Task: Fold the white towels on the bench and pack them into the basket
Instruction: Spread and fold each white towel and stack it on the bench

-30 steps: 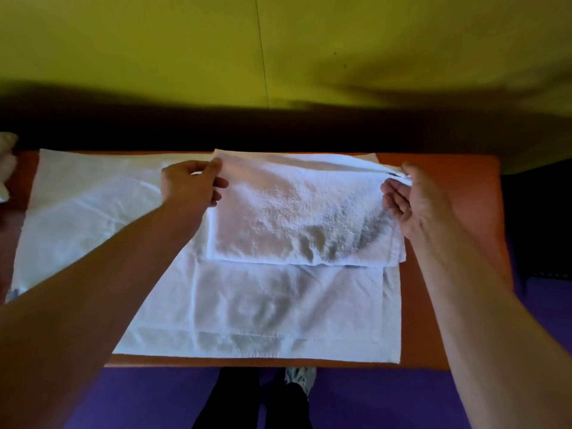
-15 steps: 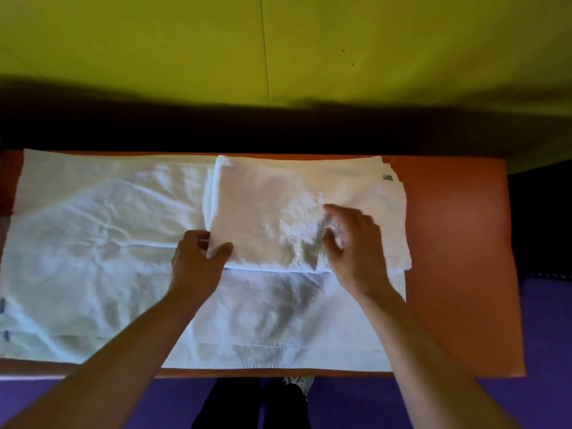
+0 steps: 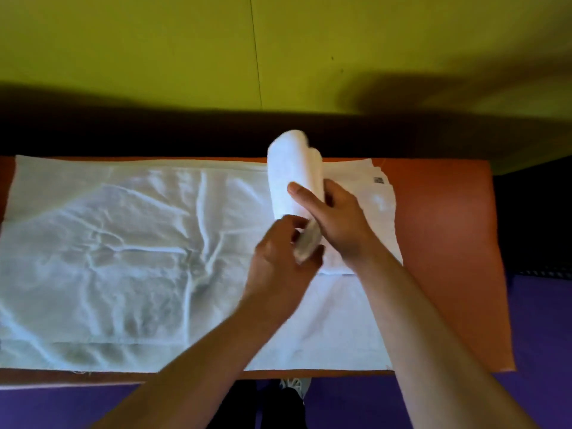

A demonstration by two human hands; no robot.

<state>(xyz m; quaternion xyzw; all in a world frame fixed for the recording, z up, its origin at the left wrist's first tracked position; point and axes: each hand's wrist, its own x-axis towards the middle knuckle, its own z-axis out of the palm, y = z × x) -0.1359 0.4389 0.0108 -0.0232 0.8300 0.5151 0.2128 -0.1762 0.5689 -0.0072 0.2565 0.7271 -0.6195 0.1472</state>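
Note:
A small white towel (image 3: 291,168) is being folded over at the middle right of the orange bench (image 3: 448,243); its left half stands up off the surface. My left hand (image 3: 278,258) grips the near end of that raised fold. My right hand (image 3: 334,221) holds the fold from the right, fingers laid across it. The rest of this towel, with a small label (image 3: 378,180), lies flat under my right hand. A large white towel (image 3: 123,258) lies spread and creased over most of the bench beneath. No basket is in view.
A yellow-green wall (image 3: 185,51) rises behind the bench, with a dark gap along its base. Purple floor (image 3: 541,335) shows in front and to the right. A shoe (image 3: 294,385) shows below the bench's front edge.
Both hands left the small towel's far corners, moved to its near edge, then lifted its left half up and over toward the right.

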